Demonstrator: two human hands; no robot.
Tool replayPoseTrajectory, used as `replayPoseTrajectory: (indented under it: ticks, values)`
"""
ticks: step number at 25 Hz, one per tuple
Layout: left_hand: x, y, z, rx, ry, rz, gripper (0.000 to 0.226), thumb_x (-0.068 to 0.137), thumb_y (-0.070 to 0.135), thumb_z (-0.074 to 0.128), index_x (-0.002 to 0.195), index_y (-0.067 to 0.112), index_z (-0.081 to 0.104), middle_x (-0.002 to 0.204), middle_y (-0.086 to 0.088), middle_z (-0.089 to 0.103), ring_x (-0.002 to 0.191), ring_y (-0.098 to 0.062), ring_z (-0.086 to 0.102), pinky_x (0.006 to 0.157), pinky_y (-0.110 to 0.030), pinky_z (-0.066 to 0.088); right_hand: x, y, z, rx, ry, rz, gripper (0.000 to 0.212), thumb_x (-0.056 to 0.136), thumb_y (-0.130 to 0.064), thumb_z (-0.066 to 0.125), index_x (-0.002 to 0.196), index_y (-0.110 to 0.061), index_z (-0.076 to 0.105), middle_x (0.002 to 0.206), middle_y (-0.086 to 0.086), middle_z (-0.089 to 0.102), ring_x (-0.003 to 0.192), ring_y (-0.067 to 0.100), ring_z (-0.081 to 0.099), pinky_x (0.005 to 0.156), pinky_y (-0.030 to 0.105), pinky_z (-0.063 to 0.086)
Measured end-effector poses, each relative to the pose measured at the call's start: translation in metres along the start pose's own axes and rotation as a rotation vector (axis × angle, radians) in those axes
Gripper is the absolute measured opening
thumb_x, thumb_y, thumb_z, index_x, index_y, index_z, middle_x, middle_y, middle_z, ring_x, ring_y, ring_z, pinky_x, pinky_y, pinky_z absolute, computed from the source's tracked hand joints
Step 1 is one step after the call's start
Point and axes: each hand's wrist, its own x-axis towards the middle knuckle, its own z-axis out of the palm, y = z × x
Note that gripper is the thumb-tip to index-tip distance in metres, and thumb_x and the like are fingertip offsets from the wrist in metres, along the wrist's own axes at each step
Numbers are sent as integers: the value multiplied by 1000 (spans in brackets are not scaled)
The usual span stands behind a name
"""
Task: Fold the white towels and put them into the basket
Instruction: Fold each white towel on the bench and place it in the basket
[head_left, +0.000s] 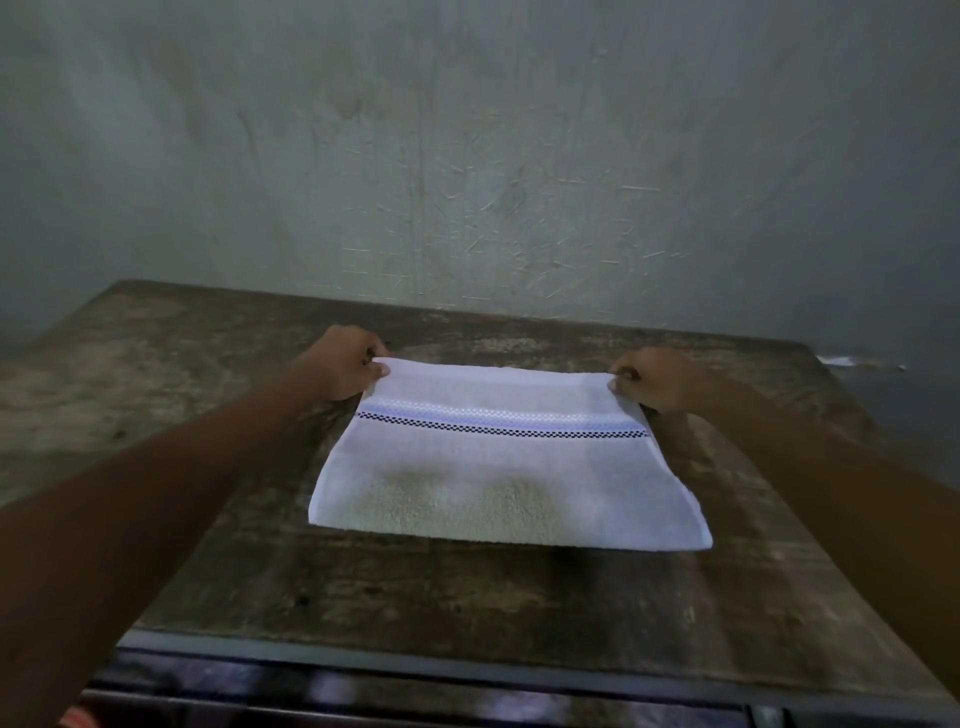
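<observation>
Grey scratched wall (467, 130) behind a worn dark wooden table (208, 519). White towel (509, 467) lies folded flat mid-table, blue band and black checker stripe (504, 423) running across near its far edge. Left hand (345, 364) pinches the far-left corner, fingers closed on cloth; right hand (657, 379) pinches the far-right corner the same way. Far edge pulled taut between them.

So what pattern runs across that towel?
A pale blue band above a dark checked line on the white towel, seen from the head camera.
</observation>
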Motion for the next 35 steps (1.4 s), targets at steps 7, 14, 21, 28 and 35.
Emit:
replayPoseTrajectory:
  ticks: [7, 14, 21, 28, 35]
  values:
    - [-32, 22, -26, -70, 56, 70, 10, 83, 12, 67, 87, 4, 66, 77, 0, 62, 69, -11, 54, 66, -21, 36, -28, -12, -24, -6, -197, 47, 12, 85, -8, 62, 73, -8, 63, 63, 8, 68, 50, 11, 58, 52, 23, 41]
    - [-94, 72, -162, -83, 111, 182, 13, 79, 12, 73, 80, 24, 66, 76, 5, 66, 65, 5, 59, 64, -16, 41, -126, -58, -159, 80, 33, -13, 8, 85, -1, 61, 80, -5, 64, 61, 2, 60, 44, 4, 55, 46, 13, 45]
    - [-170, 138, -293, 20, 143, 216, 15, 85, 16, 67, 95, 8, 73, 78, -5, 67, 63, -1, 57, 54, -8, 38, -241, -107, -275, -25, 170, -75, 6, 89, -11, 61, 88, -6, 63, 66, 6, 66, 60, 12, 62, 53, 18, 44]
    - [-206, 157, -324, -30, 353, 248, 16, 79, 17, 73, 92, 8, 75, 79, -4, 69, 66, -9, 56, 54, -7, 37, -287, -117, -301, 28, 307, -101, 14, 87, -2, 61, 77, -10, 57, 62, 5, 65, 55, 12, 58, 54, 22, 45]
    - [-217, 159, -330, -26, 523, 261, 13, 71, 22, 80, 82, 16, 77, 71, -2, 69, 55, 8, 55, 51, -9, 37, -292, -122, -304, 42, 484, -134, 22, 83, 5, 59, 76, -15, 57, 62, 2, 65, 59, 13, 58, 59, 24, 45]
